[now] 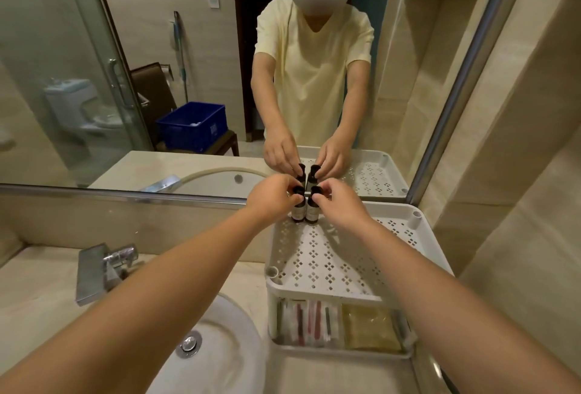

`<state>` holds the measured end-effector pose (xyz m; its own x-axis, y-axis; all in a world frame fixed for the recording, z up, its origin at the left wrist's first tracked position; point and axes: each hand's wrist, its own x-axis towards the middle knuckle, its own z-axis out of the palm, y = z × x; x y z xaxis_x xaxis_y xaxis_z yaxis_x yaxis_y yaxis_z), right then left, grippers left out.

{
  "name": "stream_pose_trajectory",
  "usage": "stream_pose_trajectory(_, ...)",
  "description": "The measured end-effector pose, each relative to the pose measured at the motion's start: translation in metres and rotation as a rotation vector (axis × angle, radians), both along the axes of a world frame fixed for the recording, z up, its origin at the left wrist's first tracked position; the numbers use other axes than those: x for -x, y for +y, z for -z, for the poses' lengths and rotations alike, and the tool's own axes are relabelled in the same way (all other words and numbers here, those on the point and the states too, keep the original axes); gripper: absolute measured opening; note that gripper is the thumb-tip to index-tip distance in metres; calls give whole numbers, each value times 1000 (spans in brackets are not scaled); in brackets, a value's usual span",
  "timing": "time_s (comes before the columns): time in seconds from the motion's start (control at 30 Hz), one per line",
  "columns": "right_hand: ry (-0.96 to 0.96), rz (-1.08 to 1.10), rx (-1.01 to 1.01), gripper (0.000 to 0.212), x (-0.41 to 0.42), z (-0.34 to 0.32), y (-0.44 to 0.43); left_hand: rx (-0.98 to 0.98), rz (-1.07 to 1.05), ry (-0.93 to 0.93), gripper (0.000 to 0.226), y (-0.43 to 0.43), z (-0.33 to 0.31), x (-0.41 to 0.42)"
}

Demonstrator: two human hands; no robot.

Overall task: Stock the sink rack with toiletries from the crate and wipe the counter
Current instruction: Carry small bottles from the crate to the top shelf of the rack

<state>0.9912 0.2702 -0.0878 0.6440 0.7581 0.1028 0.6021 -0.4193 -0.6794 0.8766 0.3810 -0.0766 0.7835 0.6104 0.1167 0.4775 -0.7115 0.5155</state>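
Note:
A white perforated two-tier rack stands on the counter right of the sink. Two small dark bottles with black caps stand upright side by side at the back edge of its top shelf, against the mirror. My left hand pinches the cap of the left bottle. My right hand pinches the cap of the right bottle. The lower shelf holds flat sealed packets and a yellowish packet. The blue crate shows only as a mirror reflection, on a chair behind me.
A round white sink with a chrome drain lies at lower left, a chrome faucet behind it. The beige counter runs left. A large mirror covers the wall ahead; a tiled wall closes the right side.

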Motion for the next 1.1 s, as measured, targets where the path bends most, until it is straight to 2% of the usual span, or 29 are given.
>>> stream_pose_trajectory(0.3,-59,-34,33,10,-2,7,13,-57,-55,-21,34,7,7,-3)
stream_pose_trajectory(0.47,-75,-27,41,25,1,11,16,-95,-78,-55,36,9,11,0)
stream_pose_trajectory(0.73,-18,-4,3,37,4,13,12,-128,-120,-136,40,3,12,6)
stream_pose_trajectory(0.93,-47,63,-33,40,15,11,-1,-86,-147,-205,41,-3,8,28)
stream_pose_trajectory(1.1,-91,153,-225,37,47,-3,-11,86,-173,-274,38,-12,-1,52)
